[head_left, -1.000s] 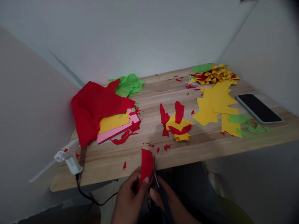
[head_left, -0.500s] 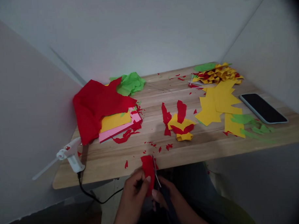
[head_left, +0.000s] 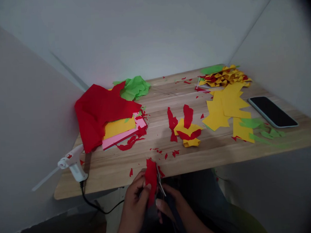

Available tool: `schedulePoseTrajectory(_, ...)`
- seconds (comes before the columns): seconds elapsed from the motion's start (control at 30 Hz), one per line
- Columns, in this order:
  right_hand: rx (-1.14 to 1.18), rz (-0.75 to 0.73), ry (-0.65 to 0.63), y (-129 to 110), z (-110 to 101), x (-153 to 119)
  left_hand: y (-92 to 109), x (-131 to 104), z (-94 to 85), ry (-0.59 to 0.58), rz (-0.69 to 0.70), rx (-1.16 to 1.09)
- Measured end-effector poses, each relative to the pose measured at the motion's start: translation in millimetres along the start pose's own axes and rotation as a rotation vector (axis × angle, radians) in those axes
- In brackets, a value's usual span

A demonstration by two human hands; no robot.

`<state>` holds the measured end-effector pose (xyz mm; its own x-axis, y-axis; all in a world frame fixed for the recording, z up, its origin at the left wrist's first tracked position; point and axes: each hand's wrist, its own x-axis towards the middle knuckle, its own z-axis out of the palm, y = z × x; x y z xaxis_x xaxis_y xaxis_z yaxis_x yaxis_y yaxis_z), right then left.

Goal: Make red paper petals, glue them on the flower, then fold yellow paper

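Just over the table's front edge, my left hand (head_left: pixel 136 195) pinches a strip of red paper (head_left: pixel 151 179) between thumb and fingers. My right hand (head_left: pixel 172 202) is closed round the dark handles of a pair of scissors (head_left: pixel 159 181), whose blades lie along the strip's right edge. A narrow red sliver (head_left: pixel 160 171) sticks out on the far side of the blades. Small red scraps (head_left: pixel 166 156) are scattered on the table beyond the strip. Farther back lies a yellow folded paper piece (head_left: pixel 188 129) with red paper pieces on and beside it.
A white glue gun (head_left: pixel 75 165) stands at the left edge, its cord (head_left: pixel 97 207) hanging below. Behind it, red paper (head_left: pixel 101 104) covers yellow and pink sheets, beside crumpled green paper (head_left: pixel 135 87). To the right are yellow sheets (head_left: pixel 233 103), folded yellow strips (head_left: pixel 228 76) and a phone (head_left: pixel 272 111).
Both hands have shifted slightly left with the strip and scissors. The strip is tilted a little more, and the blades have moved along its right edge. The red sliver shows more beyond them.
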<state>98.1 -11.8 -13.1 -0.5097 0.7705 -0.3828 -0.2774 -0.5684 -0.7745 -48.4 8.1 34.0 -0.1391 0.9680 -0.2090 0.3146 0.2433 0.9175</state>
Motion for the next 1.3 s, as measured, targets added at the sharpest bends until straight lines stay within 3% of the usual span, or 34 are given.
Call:
schedulePoseTrajectory(0.17,0.007,0.088,0.08,11.5,-3.9,2.3,-1.2,-1.3,-1.3,0.021,-0.05,0.016)
schedulePoseTrajectory(0.33,0.029,0.083,0.029,10.8,-5.9,1.0,-1.6,1.2,-8.5,0.038,-0.033,-0.022)
schedulePoseTrajectory(0.53,0.092,0.08,-0.051,-3.0,0.4,-4.8,-5.5,0.3,-18.6,0.104,-0.14,-0.126)
schedulePoseTrajectory(0.73,0.049,0.129,0.017,-4.8,-0.6,-1.5,3.1,-0.6,-17.6,0.009,-0.15,-0.169)
schedulePoseTrajectory(0.9,0.09,0.121,0.045,-18.2,0.2,-4.8,-5.0,0.9,-24.8,0.142,-0.171,-0.224)
schedulePoseTrajectory(1.1,0.186,0.164,-0.142,-27.1,-0.7,-11.9,-5.2,-0.7,-36.0,0.143,-0.278,-0.423)
schedulePoseTrajectory(1.3,0.226,0.082,-0.317,-15.4,-9.7,-6.9,19.5,0.0,-41.2,0.063,-0.475,-0.608)
